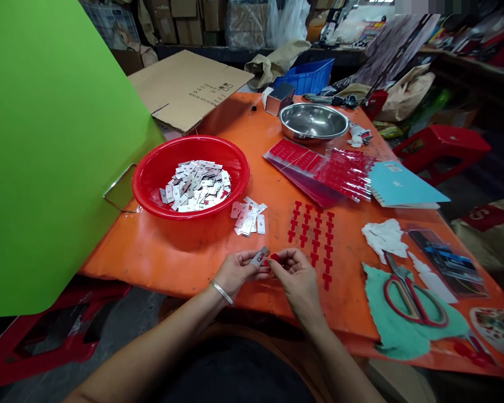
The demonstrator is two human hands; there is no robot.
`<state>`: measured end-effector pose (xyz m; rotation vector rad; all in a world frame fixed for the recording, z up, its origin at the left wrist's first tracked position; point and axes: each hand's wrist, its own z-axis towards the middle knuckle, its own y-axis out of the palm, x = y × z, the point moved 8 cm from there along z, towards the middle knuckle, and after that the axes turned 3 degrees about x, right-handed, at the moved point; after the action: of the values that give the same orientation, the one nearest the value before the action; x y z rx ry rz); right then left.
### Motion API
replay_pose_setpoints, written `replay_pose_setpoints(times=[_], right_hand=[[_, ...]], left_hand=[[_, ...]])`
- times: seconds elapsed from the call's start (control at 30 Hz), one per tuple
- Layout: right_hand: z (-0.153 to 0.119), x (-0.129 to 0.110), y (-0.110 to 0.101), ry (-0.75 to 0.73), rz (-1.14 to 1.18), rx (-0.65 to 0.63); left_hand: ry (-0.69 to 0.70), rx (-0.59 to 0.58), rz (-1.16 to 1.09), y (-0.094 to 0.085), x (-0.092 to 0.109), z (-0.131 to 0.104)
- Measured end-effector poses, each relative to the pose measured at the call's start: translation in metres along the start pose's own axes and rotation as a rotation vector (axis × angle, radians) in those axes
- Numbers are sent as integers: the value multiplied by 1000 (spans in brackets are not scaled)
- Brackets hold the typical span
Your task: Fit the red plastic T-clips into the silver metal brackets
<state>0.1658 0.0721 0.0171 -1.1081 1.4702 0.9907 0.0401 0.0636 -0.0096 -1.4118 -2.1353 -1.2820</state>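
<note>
My left hand pinches a small flat silver metal plate over the front of the orange table. Close beside it, my right hand holds a small red piece between thumb and fingers, at the plate's right end. Whether the two pieces touch is hard to make out. Past my hands lies a loose pile of similar plates. A red basin behind it holds many more plates. Rows of red T-shaped pieces are laid out just right of my right hand.
A large green board stands at left. Red sheets, a steel bowl and a light blue notebook lie at the back right. Scissors rest on a green cloth at right. A cardboard box sits behind.
</note>
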Motion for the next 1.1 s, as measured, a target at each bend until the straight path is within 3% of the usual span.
replay_pose_setpoints(times=[0.6,1.1], right_hand=[[-6,4,-1,-96,-173,43],[-7,1,1,-77,-208,32]], left_hand=[[28,-55,52,10,-1,0],[55,-84,88,12,-2,1]])
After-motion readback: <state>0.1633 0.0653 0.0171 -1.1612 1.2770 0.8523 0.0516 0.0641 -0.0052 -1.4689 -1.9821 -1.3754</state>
